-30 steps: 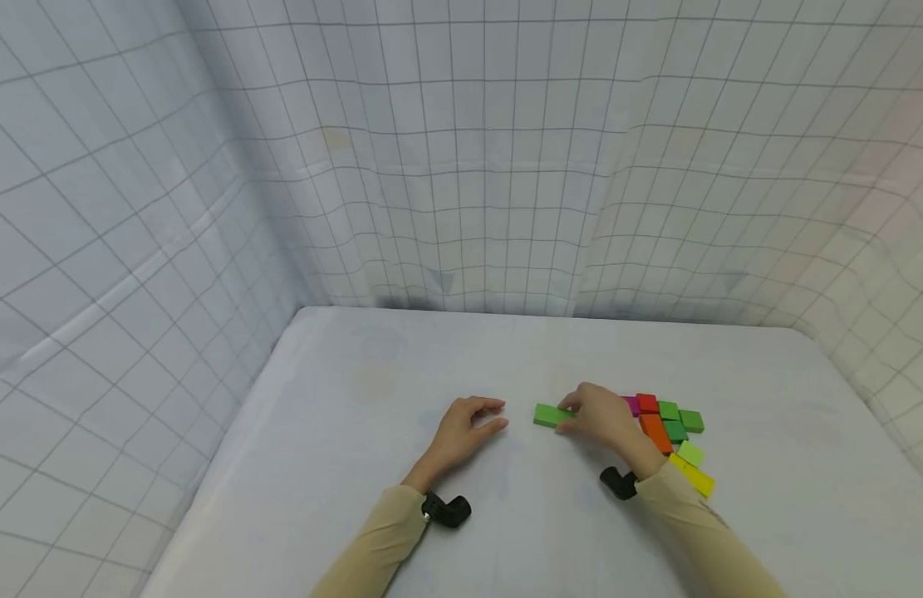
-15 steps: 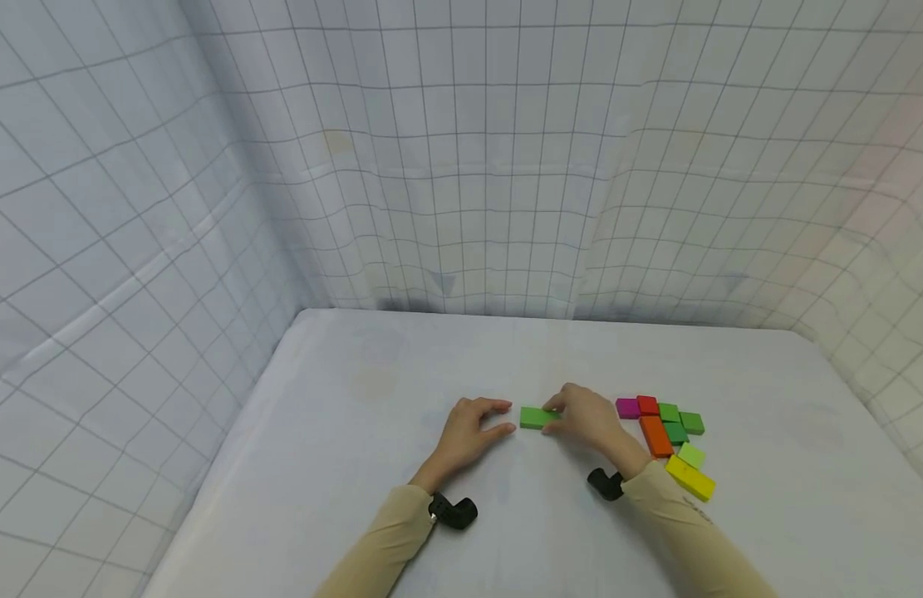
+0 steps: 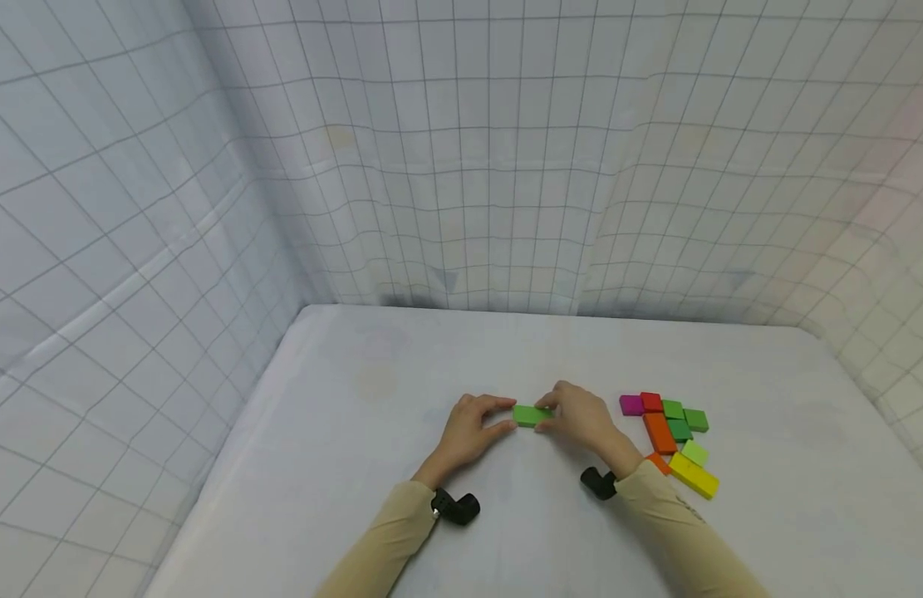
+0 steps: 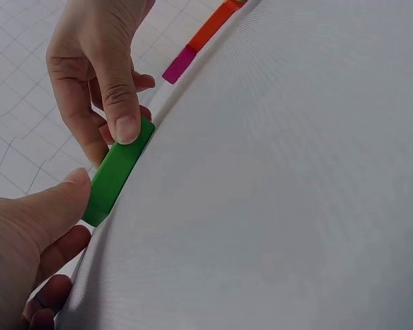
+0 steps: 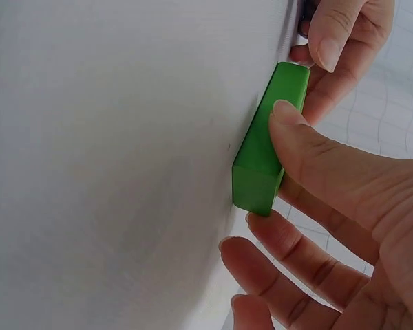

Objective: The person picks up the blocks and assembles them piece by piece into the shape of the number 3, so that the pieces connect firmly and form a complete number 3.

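Note:
A long green wooden block (image 3: 532, 416) lies on the white table, in front of the person. My right hand (image 3: 583, 418) pinches it near its right end; in the right wrist view the thumb (image 5: 310, 148) presses along its side. My left hand (image 3: 470, 429) is at the block's left end, thumb and index finger spread apart on either side of that end. In the left wrist view, the left thumb tip (image 4: 76, 180) is right beside the block; whether it presses on it I cannot tell.
To the right lie a magenta block (image 3: 630, 405), a red block (image 3: 651, 403), an orange block (image 3: 660, 433), several small green blocks (image 3: 680, 430) and a yellow block (image 3: 694, 476). Another orange block (image 3: 659, 463) is partly hidden by the right sleeve. Gridded white curtains (image 3: 461, 166) stand around the table.
My right hand has slid the green block leftward until its left end reaches my left hand's fingertips. The left hand has shifted slightly right. The magenta block has come into full sight.

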Motion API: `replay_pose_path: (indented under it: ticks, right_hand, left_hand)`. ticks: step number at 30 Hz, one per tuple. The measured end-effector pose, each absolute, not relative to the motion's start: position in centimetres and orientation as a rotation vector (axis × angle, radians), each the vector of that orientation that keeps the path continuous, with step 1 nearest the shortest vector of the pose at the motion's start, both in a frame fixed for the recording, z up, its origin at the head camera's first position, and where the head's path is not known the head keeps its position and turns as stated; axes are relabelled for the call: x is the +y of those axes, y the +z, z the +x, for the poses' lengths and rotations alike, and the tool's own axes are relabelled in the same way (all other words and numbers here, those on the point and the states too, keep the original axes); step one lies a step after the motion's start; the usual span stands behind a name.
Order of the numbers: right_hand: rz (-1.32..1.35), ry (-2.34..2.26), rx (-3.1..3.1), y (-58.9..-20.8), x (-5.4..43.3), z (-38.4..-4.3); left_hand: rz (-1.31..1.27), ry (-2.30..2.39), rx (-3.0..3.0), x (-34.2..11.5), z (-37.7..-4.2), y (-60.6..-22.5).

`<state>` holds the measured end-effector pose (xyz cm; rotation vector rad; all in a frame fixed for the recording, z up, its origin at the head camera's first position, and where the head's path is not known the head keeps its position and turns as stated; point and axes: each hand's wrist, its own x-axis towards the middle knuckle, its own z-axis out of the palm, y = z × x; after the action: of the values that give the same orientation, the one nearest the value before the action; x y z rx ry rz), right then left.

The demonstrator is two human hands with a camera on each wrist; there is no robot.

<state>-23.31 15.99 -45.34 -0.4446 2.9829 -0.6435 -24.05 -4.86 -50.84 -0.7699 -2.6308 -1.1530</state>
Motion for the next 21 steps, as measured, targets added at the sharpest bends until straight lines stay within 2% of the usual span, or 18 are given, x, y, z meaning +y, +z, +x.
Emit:
replay_pose_path:
  ticks: [21]
  right_hand:
    - [-0.529, -0.708, 2.985, -45.72, 16.06, -22.88]
  left_hand:
    - [-0.783, -1.072, -2.590, -4.67, -24.07, -50.97]
